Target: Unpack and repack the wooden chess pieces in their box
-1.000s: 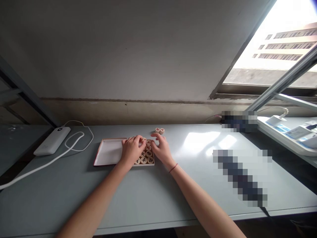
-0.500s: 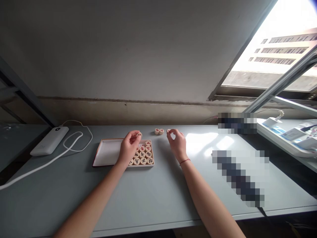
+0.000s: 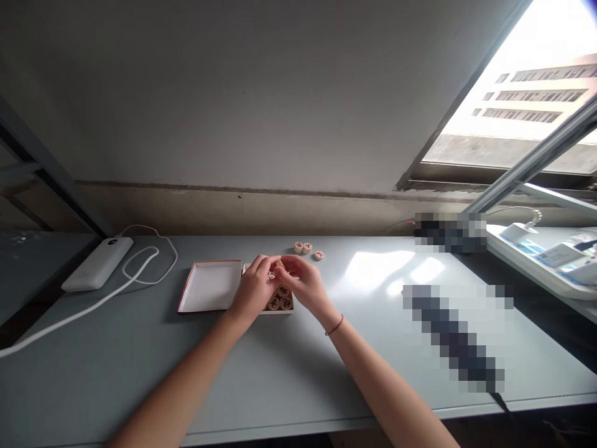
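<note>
My left hand (image 3: 254, 285) and my right hand (image 3: 305, 280) meet above the box (image 3: 263, 313) of xiangqi pieces. A wooden xiangqi piece (image 3: 278, 264), seen nearly edge-on, sits between their closed fingertips. Below, black-lettered pieces (image 3: 273, 303) lie in rows in the box, partly hidden by both hands. Farther back on the desk, two red-lettered pieces (image 3: 303, 247) stand side by side, and a single red-lettered piece (image 3: 319, 255) lies to their right.
The open box lid (image 3: 211, 286), white inside, adjoins the box's left side. A white power bank (image 3: 97, 264) with a looping cable (image 3: 135, 264) is at the left. At the right are pixelated dark objects (image 3: 454, 336) and a white tray (image 3: 541, 255) holding chargers.
My right hand has come left from the loose piece, which stays on the desk, to my left hand. Both hands now work on one piece, lower over the box.
</note>
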A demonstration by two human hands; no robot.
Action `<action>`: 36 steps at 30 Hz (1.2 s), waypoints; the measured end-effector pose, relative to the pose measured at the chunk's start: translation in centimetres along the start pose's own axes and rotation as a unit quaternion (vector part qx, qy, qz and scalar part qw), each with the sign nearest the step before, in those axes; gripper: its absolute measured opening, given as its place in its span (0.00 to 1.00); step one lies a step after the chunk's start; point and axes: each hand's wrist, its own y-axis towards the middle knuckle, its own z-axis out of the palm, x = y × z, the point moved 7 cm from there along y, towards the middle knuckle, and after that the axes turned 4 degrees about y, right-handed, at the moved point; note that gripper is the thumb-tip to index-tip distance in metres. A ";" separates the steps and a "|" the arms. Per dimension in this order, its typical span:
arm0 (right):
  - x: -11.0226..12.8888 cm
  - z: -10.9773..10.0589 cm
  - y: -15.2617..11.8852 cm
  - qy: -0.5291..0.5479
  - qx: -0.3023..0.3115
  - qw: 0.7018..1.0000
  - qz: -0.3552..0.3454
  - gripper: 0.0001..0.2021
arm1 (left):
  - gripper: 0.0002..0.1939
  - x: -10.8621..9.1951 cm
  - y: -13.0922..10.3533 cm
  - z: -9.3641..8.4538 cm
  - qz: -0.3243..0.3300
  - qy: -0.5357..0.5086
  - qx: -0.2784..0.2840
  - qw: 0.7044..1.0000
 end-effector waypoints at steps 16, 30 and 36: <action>-8.1 -9.2 2.4 -0.377 -0.148 0.913 0.043 0.05 | 0.14 0.5 0.0 0.6 -0.013 0.022 0.032 0.999; -8.2 -8.9 3.6 -0.372 -0.148 0.915 0.050 0.10 | 0.11 1.1 0.0 0.9 -0.047 0.077 0.047 0.995; -4.8 -5.9 2.5 -0.314 -0.135 0.940 -0.006 0.11 | 0.16 2.1 0.3 1.5 -0.084 0.268 0.111 0.953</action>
